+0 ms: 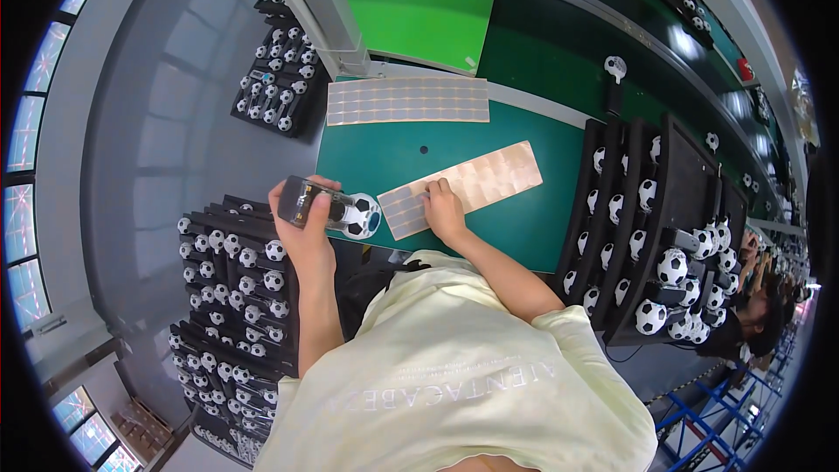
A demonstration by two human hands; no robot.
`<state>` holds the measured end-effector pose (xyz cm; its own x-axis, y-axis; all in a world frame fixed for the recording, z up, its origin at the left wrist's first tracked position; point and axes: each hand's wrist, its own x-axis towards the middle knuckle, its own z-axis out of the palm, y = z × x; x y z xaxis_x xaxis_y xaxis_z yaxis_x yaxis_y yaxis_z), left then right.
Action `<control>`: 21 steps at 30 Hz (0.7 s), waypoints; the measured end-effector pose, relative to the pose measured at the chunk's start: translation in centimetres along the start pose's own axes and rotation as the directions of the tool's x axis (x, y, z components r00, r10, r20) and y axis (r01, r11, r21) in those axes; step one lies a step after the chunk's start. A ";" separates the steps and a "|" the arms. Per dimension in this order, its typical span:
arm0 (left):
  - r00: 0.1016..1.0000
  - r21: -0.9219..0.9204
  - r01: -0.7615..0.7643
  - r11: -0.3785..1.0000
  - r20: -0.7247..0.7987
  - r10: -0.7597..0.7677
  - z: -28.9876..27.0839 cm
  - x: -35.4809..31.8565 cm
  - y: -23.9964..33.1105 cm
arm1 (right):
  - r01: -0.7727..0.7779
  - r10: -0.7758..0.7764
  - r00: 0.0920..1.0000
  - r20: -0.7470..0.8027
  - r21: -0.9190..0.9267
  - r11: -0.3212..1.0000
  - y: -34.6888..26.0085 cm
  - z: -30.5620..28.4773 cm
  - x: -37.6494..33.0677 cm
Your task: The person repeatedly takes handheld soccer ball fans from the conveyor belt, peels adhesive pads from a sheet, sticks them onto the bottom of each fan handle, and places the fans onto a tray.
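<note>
My left hand (303,220) is wrapped around the dark, boxy body (297,199) of a device with a black-and-white soccer-ball head (360,216). The ball end points right, over the near edge of the green table, and a dark bluish round patch shows on it. A long label sheet (498,177) lies slanted beside it, grey labels on its left part and bare tan backing on its right. My right hand (446,212) is closed with its fingertips on the sheet, where labels meet backing. Whether a label is lifted there is hidden by the fingers.
A second, full label sheet (408,100) lies at the table's (367,153) far edge. A small dark disc (424,149) is on the tabletop. Racks of soccer-ball devices stand left (236,275) and right (642,210). A grey post (319,9) rises at the back left. Other people are at far right.
</note>
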<state>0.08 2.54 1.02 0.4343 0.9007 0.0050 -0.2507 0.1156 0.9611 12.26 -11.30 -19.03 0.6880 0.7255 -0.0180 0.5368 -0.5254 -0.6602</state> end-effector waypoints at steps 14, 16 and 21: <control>0.954 0.148 -0.044 0.988 0.299 -0.002 4.2 -1.5 1.6 | -0.167 0.167 0.986 0.008 -0.006 0.986 -0.7 -0.3 0.8; 0.950 0.116 -0.025 0.993 0.311 -0.013 5.0 -1.6 1.7 | -0.180 0.180 0.984 0.013 -0.023 0.983 -0.2 -0.1 1.0; 0.925 0.184 -0.087 0.979 0.381 0.011 6.1 -1.8 2.3 | -0.419 0.373 0.895 0.246 0.171 0.892 0.8 -1.2 2.8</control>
<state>4.00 -1.34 4.90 0.7285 0.6744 0.1199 -0.1237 -0.0426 0.9914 15.23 -10.25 -18.72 0.6955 0.5625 -0.4470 0.1070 -0.6963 -0.7097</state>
